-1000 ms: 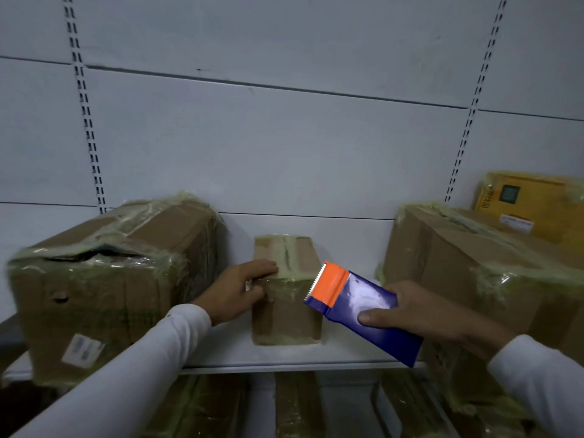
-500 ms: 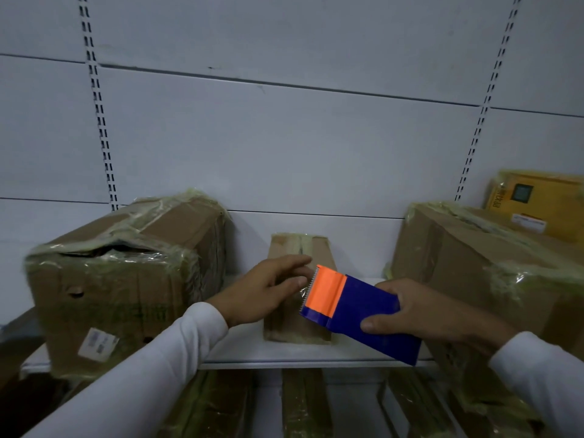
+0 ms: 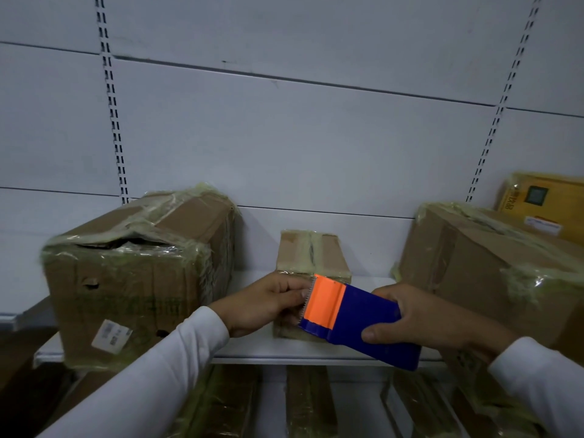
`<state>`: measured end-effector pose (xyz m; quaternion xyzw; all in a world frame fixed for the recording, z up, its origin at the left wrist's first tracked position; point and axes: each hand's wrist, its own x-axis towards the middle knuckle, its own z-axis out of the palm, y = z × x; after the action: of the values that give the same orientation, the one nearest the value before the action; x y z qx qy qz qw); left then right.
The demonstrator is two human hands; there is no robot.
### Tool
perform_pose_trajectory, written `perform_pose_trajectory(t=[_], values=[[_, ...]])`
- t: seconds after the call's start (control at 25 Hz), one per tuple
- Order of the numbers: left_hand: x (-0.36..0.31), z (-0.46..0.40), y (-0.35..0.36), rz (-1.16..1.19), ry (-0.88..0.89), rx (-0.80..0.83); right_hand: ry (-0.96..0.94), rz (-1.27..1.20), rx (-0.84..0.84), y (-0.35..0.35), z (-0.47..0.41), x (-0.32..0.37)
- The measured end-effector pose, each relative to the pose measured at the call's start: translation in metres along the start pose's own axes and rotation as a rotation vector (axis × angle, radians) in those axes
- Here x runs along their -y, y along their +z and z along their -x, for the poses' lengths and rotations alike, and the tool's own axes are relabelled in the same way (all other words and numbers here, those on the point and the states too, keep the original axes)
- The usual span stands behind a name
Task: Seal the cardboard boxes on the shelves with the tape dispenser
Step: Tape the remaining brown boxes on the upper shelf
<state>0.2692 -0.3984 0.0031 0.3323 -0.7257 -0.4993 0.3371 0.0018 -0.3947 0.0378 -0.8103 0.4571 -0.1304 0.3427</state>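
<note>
A shop stockroom, by the look: white slotted shelving uprights [image 3: 109, 99], a metal shelf [image 3: 284, 350], and tape-wrapped cardboard boxes [image 3: 136, 273] stacked along it.

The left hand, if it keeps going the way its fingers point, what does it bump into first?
The left hand points rightward, and its fingertips already sit at the toothed orange edge of the tape dispenser, so it would probably meet that first. The small cardboard box stands just behind; depth is unclear.
</note>
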Motion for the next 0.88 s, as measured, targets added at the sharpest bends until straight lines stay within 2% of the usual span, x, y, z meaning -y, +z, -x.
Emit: perform_pose_trajectory(t=[0.2,0.48,0.6,0.76,0.88], values=[[0.007,0.005,-0.005,0.029,-0.017,0.037,-0.029,0.018,0.022,0.006,-0.005,0.004],[0.003,-0.002,-0.014,-0.180,0.077,-0.106,-0.056,-0.028,0.092,-0.001,-0.009,0.008],[0.003,0.006,-0.031,-0.124,0.103,-0.297,-0.018,0.010,0.137,-0.025,0.001,0.006],[0.008,0.004,-0.036,-0.123,0.054,-0.612,0.034,0.122,0.063,-0.052,0.004,0.006],[0.014,-0.009,-0.031,-0.148,-0.006,-0.785,0.043,0.153,0.043,-0.057,-0.011,0.016]])
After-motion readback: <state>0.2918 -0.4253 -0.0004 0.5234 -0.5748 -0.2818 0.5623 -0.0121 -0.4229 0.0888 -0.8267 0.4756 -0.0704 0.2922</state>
